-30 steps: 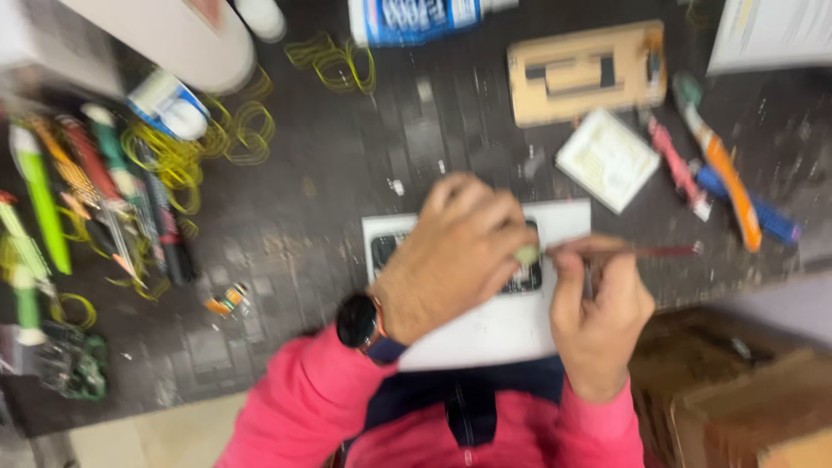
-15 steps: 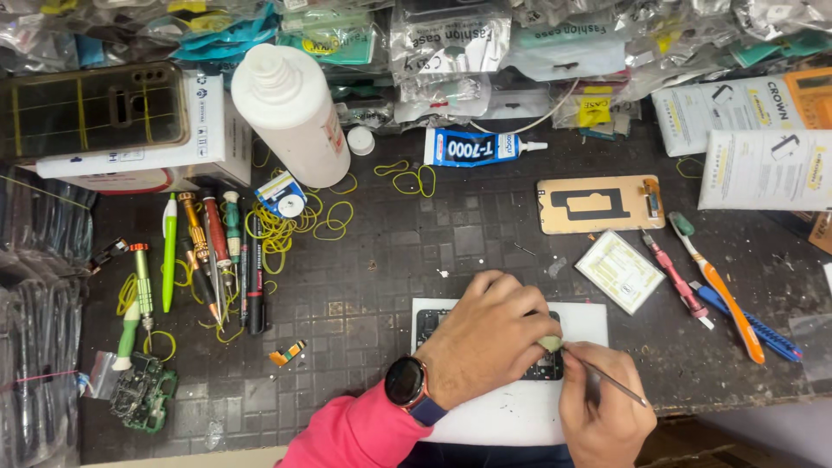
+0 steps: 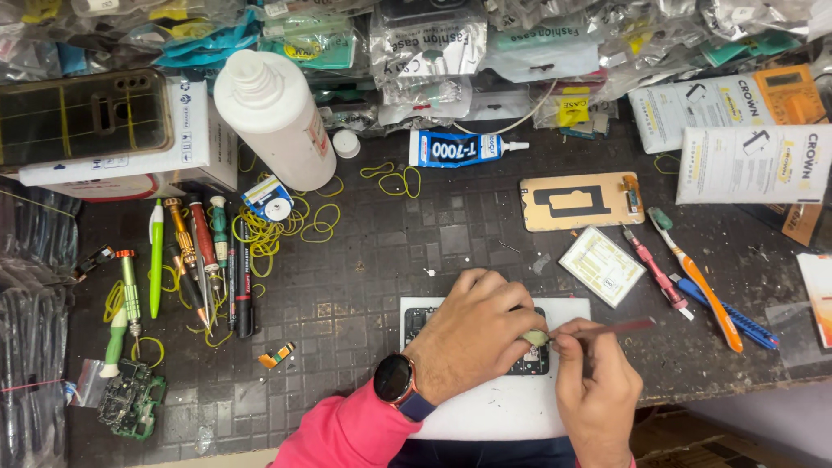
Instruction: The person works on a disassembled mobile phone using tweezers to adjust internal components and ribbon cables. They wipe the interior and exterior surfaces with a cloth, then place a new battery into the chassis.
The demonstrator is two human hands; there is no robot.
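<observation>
- the opened phone [image 3: 529, 360] is lying on the white pad [image 3: 503, 407] near the bench's front edge, mostly covered, so the work looks midway.
- the left hand [image 3: 472, 334] is pressing down on it, fingers curled closed.
- the right hand [image 3: 598, 390] is pinching a thin tool [image 3: 620, 327], tip meeting a small pale piece [image 3: 536, 337].

White bottle [image 3: 276, 113]; yellow rubber bands [image 3: 286, 227]; pink sleeve [image 3: 347, 433]; orange toothbrush [image 3: 700, 282]; dark grid-patterned mat [image 3: 390, 251].

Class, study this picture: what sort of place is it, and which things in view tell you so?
Probably a phone repair bench. An opened phone lies under the left hand, small screwdrivers lie in a row, and a loose circuit board sits beside them.
</observation>
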